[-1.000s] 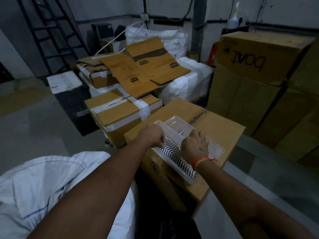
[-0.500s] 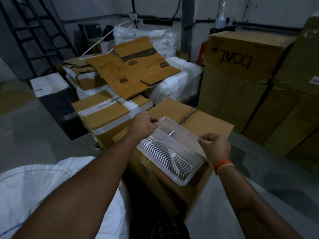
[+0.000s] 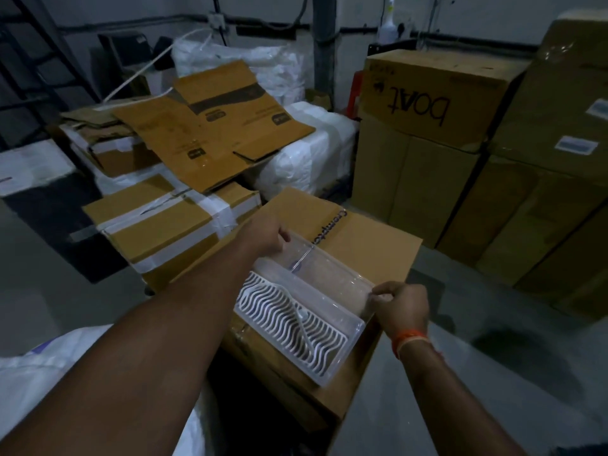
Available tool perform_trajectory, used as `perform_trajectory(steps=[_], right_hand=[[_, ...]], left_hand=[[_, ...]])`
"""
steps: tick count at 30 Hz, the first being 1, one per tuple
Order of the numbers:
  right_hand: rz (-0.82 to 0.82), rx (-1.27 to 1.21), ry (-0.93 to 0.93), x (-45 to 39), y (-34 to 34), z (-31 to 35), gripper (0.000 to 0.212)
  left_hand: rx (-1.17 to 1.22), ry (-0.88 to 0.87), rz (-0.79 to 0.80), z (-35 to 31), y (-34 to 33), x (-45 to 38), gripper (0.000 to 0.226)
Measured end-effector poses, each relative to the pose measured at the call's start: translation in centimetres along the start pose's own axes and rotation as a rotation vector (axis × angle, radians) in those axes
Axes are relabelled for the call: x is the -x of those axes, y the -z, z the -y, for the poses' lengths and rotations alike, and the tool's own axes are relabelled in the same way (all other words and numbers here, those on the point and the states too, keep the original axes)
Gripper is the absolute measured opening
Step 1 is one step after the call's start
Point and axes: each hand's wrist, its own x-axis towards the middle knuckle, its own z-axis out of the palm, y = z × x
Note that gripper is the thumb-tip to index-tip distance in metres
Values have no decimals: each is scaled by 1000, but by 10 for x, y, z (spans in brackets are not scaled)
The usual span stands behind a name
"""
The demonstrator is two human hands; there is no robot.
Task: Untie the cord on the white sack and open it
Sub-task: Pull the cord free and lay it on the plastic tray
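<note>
Clear plastic tray [image 3: 316, 301] is pinched at opposite ends by left hand [image 3: 263, 233] and right hand [image 3: 403, 307]; white sack [image 3: 39, 373], near the left forearm, waits untouched, cord unseen.

A dim storeroom or warehouse corner. Sealed cardboard cartons [image 3: 513, 199] are stacked high along the right, one marked "boat" [image 3: 427, 93]. Taped boxes [image 3: 164, 225] and flattened cardboard [image 3: 210, 126] pile up on the left over white woven sacks [image 3: 306, 159]. The floor is bare concrete [image 3: 42, 291], and exposed conduit [image 3: 263, 19] runs along the wall.
</note>
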Motion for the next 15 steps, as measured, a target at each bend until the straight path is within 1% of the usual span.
perform_trajectory(steps=[1,4,8,10,12,15], right_hand=[[-25,7,-8,-6,-4,-8,7],[-75,37,17,1,10,4,2],[-115,23,-31,4,19,7,3],[-143,5,-50,6,22,8,6],[-168,-80,-73,7,26,10,10],[-189,-286,-128,5,33,11,16]], left_hand=[[-13,2,35,0,-4,-3,24],[-50,11,119,-1,-12,-11,23],[13,37,141,-2,-12,-19,15],[69,55,132,-4,-11,-22,15],[96,58,112,-9,-10,-21,15],[133,66,-23,-13,-3,-18,15]])
